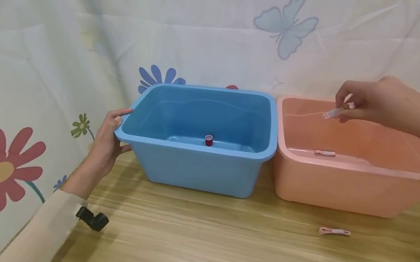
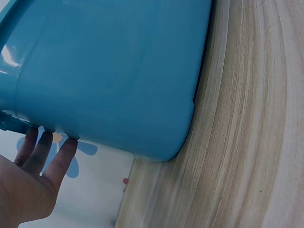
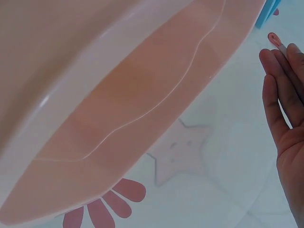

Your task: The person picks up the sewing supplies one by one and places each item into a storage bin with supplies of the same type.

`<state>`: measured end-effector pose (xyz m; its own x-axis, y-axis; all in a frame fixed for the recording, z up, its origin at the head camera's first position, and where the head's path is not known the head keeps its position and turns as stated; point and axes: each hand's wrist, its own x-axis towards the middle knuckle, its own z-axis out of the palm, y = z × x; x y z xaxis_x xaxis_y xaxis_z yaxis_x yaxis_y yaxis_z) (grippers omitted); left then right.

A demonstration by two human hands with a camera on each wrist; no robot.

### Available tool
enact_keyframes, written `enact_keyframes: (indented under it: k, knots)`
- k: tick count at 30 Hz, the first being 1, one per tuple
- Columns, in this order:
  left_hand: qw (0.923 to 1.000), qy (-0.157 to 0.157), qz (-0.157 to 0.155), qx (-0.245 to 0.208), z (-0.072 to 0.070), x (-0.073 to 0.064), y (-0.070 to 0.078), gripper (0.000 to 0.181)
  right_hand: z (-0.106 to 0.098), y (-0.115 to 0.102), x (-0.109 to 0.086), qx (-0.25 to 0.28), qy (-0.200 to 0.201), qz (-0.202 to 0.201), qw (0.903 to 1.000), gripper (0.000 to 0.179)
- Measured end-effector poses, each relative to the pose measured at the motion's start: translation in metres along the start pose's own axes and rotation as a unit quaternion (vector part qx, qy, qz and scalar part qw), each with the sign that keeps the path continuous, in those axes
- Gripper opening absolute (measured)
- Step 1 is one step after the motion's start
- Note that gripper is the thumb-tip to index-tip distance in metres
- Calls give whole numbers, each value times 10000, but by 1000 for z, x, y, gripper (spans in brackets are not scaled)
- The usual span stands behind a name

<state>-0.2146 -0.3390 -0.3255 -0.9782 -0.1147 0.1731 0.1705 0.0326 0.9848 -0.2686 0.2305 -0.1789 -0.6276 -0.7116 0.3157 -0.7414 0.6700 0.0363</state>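
My left hand point(image 1: 106, 138) holds the left rim of a blue plastic bin point(image 1: 195, 166), thumb on the rim and other fingers beneath it. In the left wrist view, three fingertips touch the bin's side under its rim. A small red cylinder with a pale top, like a thread spool point(image 1: 208, 140), stands inside. Above the pink bin point(image 1: 343, 187), my right hand point(image 1: 371, 103) pinches a small folded pink cord with a white wrap point(image 1: 332, 113). One similar folded cord point(image 1: 325, 153) lies in the pink bin; another point(image 1: 334, 231) lies on the table before it.
Both bins stand side by side on a wood-grain table point(image 1: 190, 240). Behind and to the left hangs a pale cloth point(image 1: 109, 5) printed with flowers and a butterfly. The bins' raised rims nearly meet. Black wrist cameras point(image 1: 92, 219) sit on both sleeves.
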Motion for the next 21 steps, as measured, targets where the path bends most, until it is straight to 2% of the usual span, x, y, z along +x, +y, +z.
enact_keyframes:
  k: [7, 12, 21]
  knots:
    - [10000, -23, 38, 48, 2, 2, 0, 40, -4, 0, 1, 47, -184, 215, 9996, 32]
    - [10000, -31, 38, 12, 3, 3, 1, 40, -6, 2, 1, 52, -159, 282, 9995, 35]
    - [10000, -79, 36, 6, 2, 4, -1, 42, -7, 4, 5, 72, -175, 470, 9987, 27]
